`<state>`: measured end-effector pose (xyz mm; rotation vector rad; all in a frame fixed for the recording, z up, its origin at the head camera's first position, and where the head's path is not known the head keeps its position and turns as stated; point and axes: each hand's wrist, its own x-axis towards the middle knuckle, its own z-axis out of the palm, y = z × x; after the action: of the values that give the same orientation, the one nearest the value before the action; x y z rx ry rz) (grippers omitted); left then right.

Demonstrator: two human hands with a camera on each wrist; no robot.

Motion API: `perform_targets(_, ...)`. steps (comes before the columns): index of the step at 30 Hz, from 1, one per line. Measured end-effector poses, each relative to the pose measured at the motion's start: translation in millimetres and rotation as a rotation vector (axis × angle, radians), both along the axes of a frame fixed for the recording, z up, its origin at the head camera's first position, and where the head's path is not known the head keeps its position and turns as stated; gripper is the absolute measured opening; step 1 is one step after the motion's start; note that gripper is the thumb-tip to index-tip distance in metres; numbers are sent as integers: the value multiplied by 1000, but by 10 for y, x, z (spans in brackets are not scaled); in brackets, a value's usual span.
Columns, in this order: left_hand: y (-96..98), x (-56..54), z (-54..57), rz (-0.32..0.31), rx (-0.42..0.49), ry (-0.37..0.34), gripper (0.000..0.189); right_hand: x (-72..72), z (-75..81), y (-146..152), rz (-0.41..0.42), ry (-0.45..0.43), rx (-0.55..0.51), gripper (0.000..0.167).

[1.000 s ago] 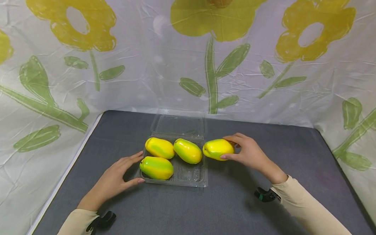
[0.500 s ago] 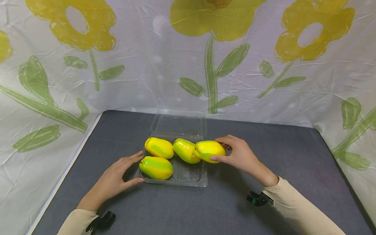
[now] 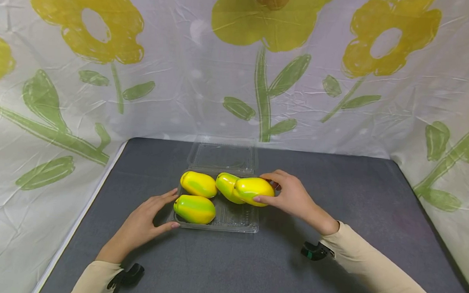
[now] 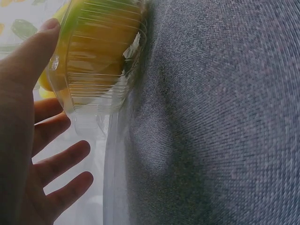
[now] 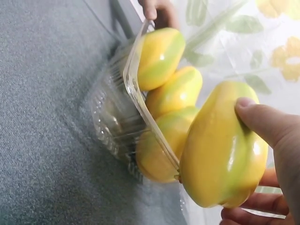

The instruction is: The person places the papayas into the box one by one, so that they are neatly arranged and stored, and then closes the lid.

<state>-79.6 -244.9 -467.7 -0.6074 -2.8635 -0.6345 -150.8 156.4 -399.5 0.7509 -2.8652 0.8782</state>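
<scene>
My right hand (image 3: 293, 196) grips a yellow-green papaya (image 3: 254, 192) by its right end, thumb on the near side. This papaya (image 5: 225, 145) is above the right rim of a clear plastic clamshell box (image 3: 234, 228), overlapping another papaya (image 3: 227, 183) in the head view. Two more papayas lie in the box's left half, one at the back (image 3: 198, 184) and one in front (image 3: 194, 209). At the box's left side is my left hand (image 3: 147, 221), fingers spread. Its thumb (image 4: 40, 44) touches the rim in the left wrist view, with the other fingers loosely extended.
The box's lid (image 3: 223, 157) lies folded back behind it. A dark grey cloth (image 3: 248, 266) covers the table. White fabric with yellow flowers (image 3: 173, 94) hangs around the back and sides.
My right hand has carried its papaya leftward, from beside the box to over its right part. The left hand and the other papayas have stayed in place.
</scene>
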Motion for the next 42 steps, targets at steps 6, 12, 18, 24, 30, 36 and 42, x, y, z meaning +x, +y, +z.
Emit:
perform_targets(6,-5,4,-5,4,-4,2,80,15,12,-21,-8,12,6,59)
perform_targets(12,-2,3,-1,1,-1,3,80,21,34,-34,-13,30,21,60)
perform_targets(18,1,4,2,-2,4,3,80,31,78,-63,-10,25,0,60)
perform_targets(24,-7,-4,-12,-2,-1,12,81,55,85,-139,7,1,-3,61)
perform_targets(30,-7,-5,-9,-2,1,6,80,88,70,-219,20,-3,-34,57)
perform_targets(36,-4,1,-4,0,1,1,80,119,17,-285,25,1,-45,57)
perform_targets(42,-4,6,-5,-4,1,5,80,159,-34,-345,24,-38,-52,60)
